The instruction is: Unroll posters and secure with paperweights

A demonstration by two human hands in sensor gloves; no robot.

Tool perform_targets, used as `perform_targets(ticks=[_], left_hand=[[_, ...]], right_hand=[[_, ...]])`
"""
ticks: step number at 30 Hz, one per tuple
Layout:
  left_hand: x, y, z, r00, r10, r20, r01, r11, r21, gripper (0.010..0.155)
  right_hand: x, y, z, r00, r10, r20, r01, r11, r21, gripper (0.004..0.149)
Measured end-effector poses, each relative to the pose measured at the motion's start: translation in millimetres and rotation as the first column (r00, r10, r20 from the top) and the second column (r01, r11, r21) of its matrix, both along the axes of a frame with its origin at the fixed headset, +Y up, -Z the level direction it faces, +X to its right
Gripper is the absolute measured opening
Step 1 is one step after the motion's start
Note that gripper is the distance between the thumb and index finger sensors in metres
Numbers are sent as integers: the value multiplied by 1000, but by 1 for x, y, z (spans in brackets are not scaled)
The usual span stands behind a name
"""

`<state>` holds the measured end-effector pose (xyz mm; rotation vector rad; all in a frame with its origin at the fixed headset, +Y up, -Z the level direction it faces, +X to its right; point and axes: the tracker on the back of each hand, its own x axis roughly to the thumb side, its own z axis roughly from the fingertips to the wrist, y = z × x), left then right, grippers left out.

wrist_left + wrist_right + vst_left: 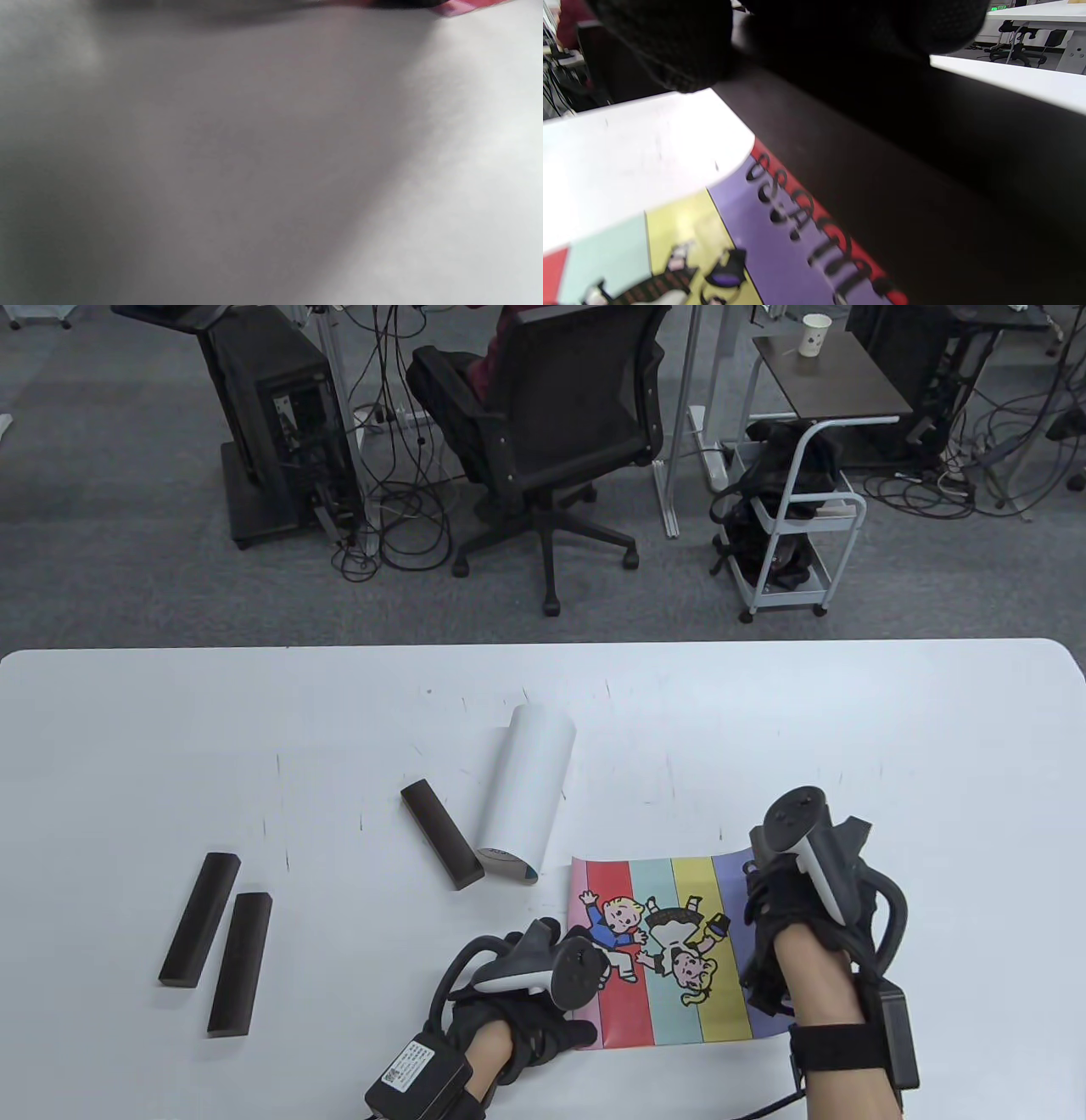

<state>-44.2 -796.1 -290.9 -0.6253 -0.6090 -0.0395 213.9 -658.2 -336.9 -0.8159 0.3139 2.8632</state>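
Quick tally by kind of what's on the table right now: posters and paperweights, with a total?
Posters: 2 – unrolled striped poster, rolled white poster.
Paperweights: 4 – two dark bars at the left, one beside the rolled poster, one under the right hand on the striped poster's edge.
Total: 6.

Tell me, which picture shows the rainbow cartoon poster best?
The table view: the whole striped poster lies flat between the left hand and right hand. The right wrist view shows only its purple and yellow end up close; the left wrist view catches only a pink sliver.
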Motion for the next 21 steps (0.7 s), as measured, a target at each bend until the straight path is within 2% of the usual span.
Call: perform_targets(ticks=[7,12,16,21], left_hand=[[0,0,0,1000,6,-5,-6,1000,0,78],[0,0,0,1000,6,-4,-6,1000,-1,78],[0,0,0,1000,5,-3,-5,1000,-2,78],[0,-1,0,1000,6,-3,-6,1000,0,78]], right_hand=[[18,-54,-8,994,88,61,-83,992,-91,77],[42,-83,-8,989,67,135,-53,993,-108,76],[51,-93,-8,987,55,154,-39,994,-103,76],[54,-93,-6,987,47,154,-34,995,-89,76]])
